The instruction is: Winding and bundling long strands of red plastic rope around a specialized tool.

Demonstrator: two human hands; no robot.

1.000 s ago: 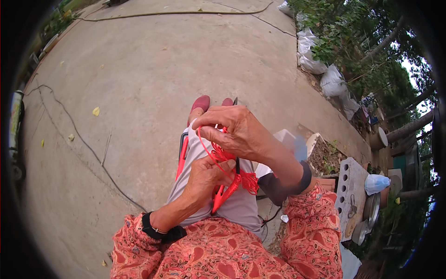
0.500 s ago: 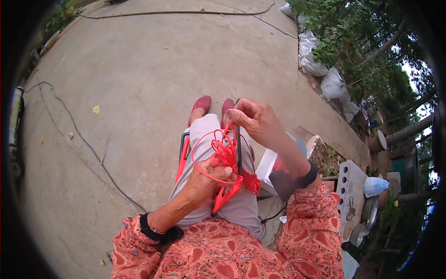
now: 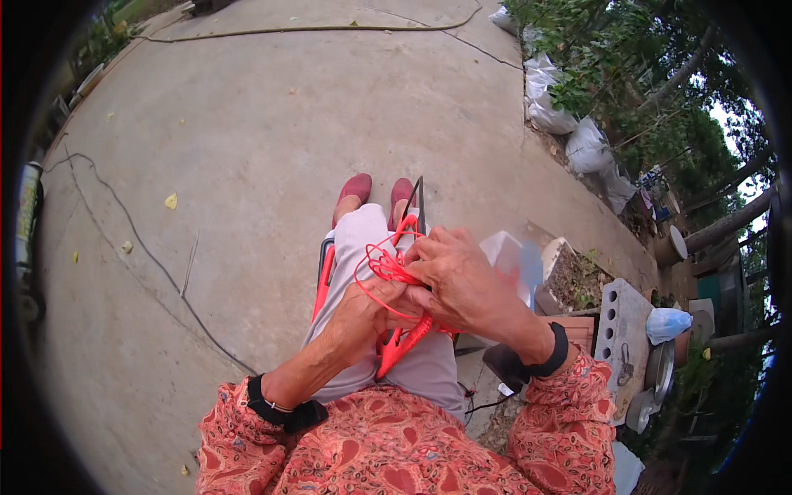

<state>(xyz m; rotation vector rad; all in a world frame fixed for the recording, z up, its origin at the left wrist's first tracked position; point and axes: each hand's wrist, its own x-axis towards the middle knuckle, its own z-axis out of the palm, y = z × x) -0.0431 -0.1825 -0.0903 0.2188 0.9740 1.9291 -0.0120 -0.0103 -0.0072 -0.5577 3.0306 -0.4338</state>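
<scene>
Since the red cord (image 3: 388, 276) is bunched in loose loops over my lap, just this side of my red shoes (image 3: 375, 191), I reckon the big risk is it snarling into a knot if a loop slips. My left hand (image 3: 363, 318) has its fingers curled shut round the bundle and my right hand (image 3: 462, 285) is pinching strands on top. A dangling end could also snag the chair frame (image 3: 323, 272) beside my knee.

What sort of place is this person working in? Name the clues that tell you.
Probably an outdoor yard beside a garden: a wide concrete ground, white filled sacks along its edge, and trees beyond. The hands work red cord.
</scene>
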